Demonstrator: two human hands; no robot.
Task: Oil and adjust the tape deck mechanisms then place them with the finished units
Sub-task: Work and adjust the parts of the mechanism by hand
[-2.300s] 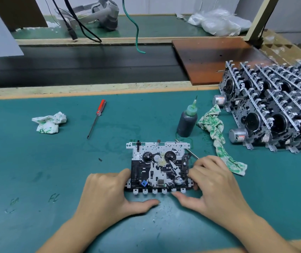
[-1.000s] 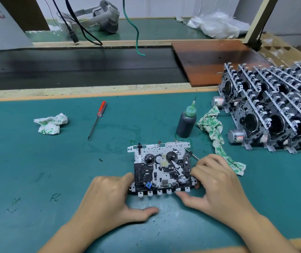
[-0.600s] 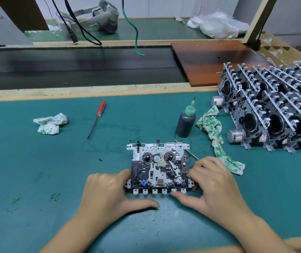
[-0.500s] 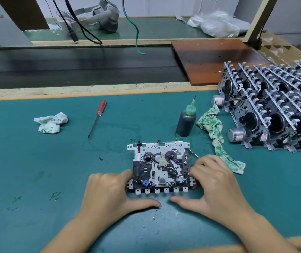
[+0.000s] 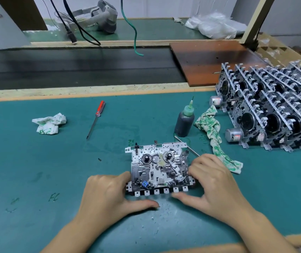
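Red screwdriver point(image 5: 96, 120) — crumpled rag point(image 5: 49, 123)

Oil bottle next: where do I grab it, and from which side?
Probably grip the dark round body of the oil bottle, below the green cap, coming from its left or front: it stands upright, its needle tip points up, and the crumpled rag crowds its right side.

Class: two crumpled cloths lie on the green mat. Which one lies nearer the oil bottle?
The long twisted cloth, just right of the oil bottle; the balled-up cloth lies far left.

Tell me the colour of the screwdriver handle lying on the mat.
Red, clearest in the head view: screwdriver.
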